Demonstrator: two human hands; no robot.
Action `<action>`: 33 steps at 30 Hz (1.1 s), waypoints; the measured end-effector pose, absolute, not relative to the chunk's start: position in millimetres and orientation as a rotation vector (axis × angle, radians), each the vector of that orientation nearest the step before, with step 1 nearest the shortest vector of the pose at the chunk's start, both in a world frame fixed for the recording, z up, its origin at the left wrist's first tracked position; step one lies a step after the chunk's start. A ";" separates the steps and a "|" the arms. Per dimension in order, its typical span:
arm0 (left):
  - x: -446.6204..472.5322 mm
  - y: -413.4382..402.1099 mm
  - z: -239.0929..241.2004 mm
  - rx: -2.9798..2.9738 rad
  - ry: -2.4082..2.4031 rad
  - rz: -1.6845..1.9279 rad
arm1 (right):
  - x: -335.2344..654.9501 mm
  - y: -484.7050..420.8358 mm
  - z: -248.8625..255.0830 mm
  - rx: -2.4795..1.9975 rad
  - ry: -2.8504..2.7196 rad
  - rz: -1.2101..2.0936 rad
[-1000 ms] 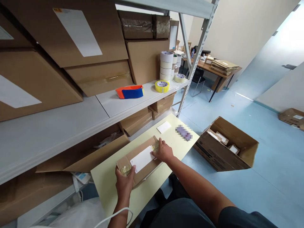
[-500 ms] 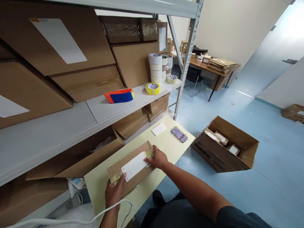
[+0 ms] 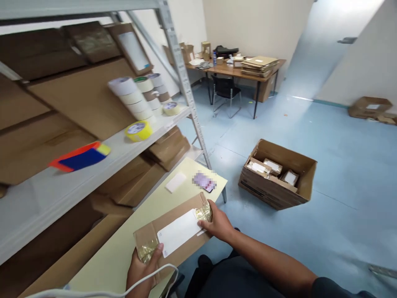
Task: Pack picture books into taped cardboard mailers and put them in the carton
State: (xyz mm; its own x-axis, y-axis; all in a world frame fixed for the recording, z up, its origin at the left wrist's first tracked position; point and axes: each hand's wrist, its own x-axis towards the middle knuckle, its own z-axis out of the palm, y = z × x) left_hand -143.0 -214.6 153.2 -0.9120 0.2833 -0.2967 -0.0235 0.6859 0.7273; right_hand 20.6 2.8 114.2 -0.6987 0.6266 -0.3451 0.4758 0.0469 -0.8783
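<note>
A flat brown cardboard box (image 3: 161, 221) is held between my two hands over the pale yellow table (image 3: 108, 256). A white label covers the middle of its top, and shiny clear tape wraps both ends. My left hand (image 3: 142, 265) grips the near left end, thumb on top beside the label. At the far right end, my right hand (image 3: 218, 221) is closed on the box, its thumb near the label's edge. A white cable (image 3: 149, 276) passes in front of my left wrist. Beyond the box lie a white card (image 3: 175, 182) and a blurred-out phone (image 3: 204, 182).
On the floor to the right stands an open carton (image 3: 269, 194) with several labelled small boxes inside. The grey shelf (image 3: 161, 128) at left bears tape rolls (image 3: 130, 97), a yellow tape roll (image 3: 138, 130) and large cartons. A brown desk (image 3: 229, 71) and black chair (image 3: 225, 87) are behind.
My view has swung to the right, towards the open carton. Both hands keep hold of the cardboard box, which now appears raised and nearer to me.
</note>
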 end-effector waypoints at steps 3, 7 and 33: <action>-118.1 -150.1 163.1 0.410 2.447 1.041 | 74.3 51.8 122.5 -1.192 -2.012 1.662; -81.2 -64.5 169.0 0.715 2.286 0.960 | 154.2 99.4 127.1 -1.327 -1.780 1.516; 19.1 213.8 76.5 1.219 1.531 0.546 | 314.3 176.1 88.8 -1.915 -1.135 1.104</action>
State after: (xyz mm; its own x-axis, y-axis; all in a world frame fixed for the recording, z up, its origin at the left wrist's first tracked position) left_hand 19.1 213.8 76.5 0.0756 0.8938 -0.4420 0.4125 0.3755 0.8300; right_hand 314.3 176.1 88.8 0.2719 0.9022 -0.3347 0.3595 -0.4179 -0.8343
